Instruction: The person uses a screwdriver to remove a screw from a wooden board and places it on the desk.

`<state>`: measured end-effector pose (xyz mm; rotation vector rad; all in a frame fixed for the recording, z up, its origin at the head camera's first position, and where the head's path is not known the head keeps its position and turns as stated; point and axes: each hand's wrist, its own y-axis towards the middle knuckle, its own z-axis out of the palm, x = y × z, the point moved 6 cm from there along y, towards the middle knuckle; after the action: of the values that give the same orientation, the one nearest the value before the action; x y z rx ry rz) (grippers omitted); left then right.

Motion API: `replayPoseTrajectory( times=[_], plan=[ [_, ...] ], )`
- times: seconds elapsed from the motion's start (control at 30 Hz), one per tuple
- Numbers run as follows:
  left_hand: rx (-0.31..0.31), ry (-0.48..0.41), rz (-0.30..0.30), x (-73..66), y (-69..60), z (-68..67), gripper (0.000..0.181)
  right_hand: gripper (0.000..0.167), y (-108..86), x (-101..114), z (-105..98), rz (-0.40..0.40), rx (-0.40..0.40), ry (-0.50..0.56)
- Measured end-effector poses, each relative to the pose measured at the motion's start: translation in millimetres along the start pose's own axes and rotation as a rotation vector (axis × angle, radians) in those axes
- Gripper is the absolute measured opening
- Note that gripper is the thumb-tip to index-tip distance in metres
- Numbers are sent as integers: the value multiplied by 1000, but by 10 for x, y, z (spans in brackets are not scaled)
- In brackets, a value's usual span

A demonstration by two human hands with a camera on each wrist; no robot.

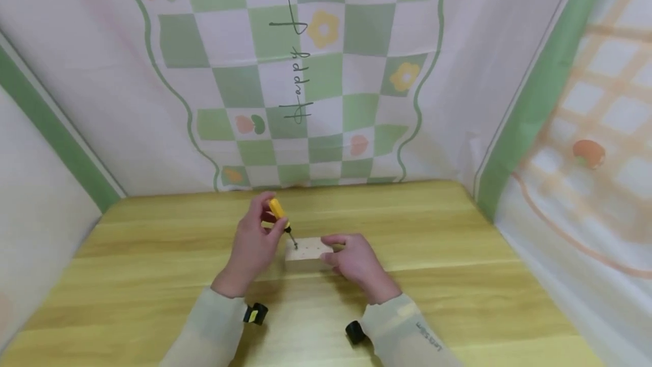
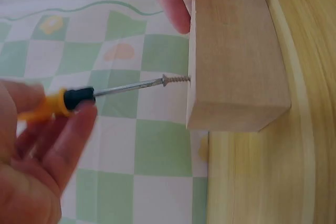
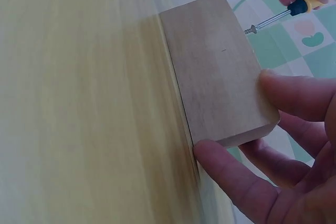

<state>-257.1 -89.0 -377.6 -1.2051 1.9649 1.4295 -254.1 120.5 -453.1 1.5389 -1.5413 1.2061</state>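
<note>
The left hand pinches a screwdriver by its yellow handle, the fingers gathered around it up to the black collar. Beyond those fingers the metal shaft runs down toward the block, and its tip meets the head of a screw, roughly in line with it. The screw's point is at the upper face of a wooden block, and much of its thread shows above the wood.

The block rests on the surface, between the two hands, just below the left fingers and within the right ones. The right hand grips the end of the block farther from the screw, its fingers set apart and pressing on more than one side of the wood. Between these fingers and the screw, small reddish marks dot the upper face.

Behind both hands' fingers hangs a cloth with green and white checks, flowers, fruit and the word "Happy". Nearer the wearer than the fingers, pale sleeves cover the forearms, and a black device sits by the left cuff, another by the right.
</note>
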Motion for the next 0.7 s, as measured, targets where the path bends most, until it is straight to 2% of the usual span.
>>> replayPoseTrajectory(
  times=[0.1, 0.27, 0.47, 0.7],
  plan=[
    [-14, 26, -22, 43, 41, -51, 48, 36, 10, 31, 4, -11, 3, 3],
    [-15, -8, -32, 67, 6, -29, 48, 39, -14, 15, -24, -30, 21, 5],
    [-22, -51, 16, 10, -9, 6, 49, 38, 0, -6, -79, -34, 19, 20],
    [31, -74, 24, 8, 64, -22, 53, 37, 42, -23, -14, -7, -11, 42]
  ],
)
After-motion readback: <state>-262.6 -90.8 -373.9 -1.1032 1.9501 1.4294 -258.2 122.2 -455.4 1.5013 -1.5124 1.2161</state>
